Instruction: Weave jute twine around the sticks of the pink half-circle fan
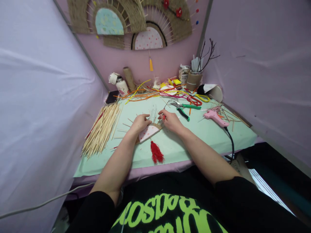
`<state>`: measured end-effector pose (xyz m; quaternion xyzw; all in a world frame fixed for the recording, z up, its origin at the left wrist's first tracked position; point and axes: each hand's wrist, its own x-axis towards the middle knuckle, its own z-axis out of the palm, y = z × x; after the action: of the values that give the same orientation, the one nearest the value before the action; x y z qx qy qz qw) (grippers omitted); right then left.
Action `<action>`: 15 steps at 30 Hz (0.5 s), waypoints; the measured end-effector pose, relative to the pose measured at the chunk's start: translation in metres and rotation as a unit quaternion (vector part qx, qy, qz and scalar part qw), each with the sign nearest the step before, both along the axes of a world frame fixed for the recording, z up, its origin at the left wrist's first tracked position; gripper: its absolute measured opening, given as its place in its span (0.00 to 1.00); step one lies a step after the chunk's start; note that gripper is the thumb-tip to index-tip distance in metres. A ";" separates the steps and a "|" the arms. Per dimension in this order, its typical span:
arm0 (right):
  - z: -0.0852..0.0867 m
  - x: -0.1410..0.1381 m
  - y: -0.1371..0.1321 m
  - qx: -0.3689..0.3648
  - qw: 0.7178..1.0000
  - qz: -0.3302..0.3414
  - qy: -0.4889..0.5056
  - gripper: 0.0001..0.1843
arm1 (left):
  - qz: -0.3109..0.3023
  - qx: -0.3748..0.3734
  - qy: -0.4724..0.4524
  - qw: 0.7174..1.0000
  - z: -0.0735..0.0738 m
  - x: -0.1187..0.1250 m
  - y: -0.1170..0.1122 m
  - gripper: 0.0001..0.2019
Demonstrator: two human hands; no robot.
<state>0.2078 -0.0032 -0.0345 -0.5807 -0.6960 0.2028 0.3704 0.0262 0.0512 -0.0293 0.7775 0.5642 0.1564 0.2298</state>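
A half-round fan piece (148,132) with a pink dotted centre and thin wooden sticks fanning out lies on the table in front of me. My left hand (141,123) is over its upper left edge, fingers closed on the lower end of a clear ruler (153,112) that lies along the sticks. Just right of the ruler, my right hand (171,120) pinches a slim red pen-like thing (164,116), its exact kind too small to make out. A red tassel (156,152) hangs from the fan's straight edge toward me.
Wooden sticks (102,129) are heaped at the left. Green-handled cutters (184,106) and a corded pink glue gun (216,117) lie at the right. Coloured wires (145,94), a bottle (122,85) and a branch-filled container (194,80) line the back, beneath hanging fans (148,39).
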 end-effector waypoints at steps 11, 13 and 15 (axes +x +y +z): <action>-0.004 0.000 0.001 -0.013 1.000 0.000 0.009 0.13 | 0.002 -0.005 0.021 1.000 0.000 0.001 0.001 0.26; -0.004 0.000 0.001 -0.015 1.000 0.004 0.008 0.13 | 0.002 -0.004 0.024 1.000 0.001 0.002 0.001 0.26; -0.004 0.000 0.001 -0.018 1.000 0.006 0.005 0.13 | 0.003 -0.004 0.027 1.000 0.001 0.002 0.001 0.26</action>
<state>0.2074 -0.0021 -0.0388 -0.5818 -0.6943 0.2200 0.3620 0.0283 0.0520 -0.0282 0.7790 0.5730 0.1332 0.2170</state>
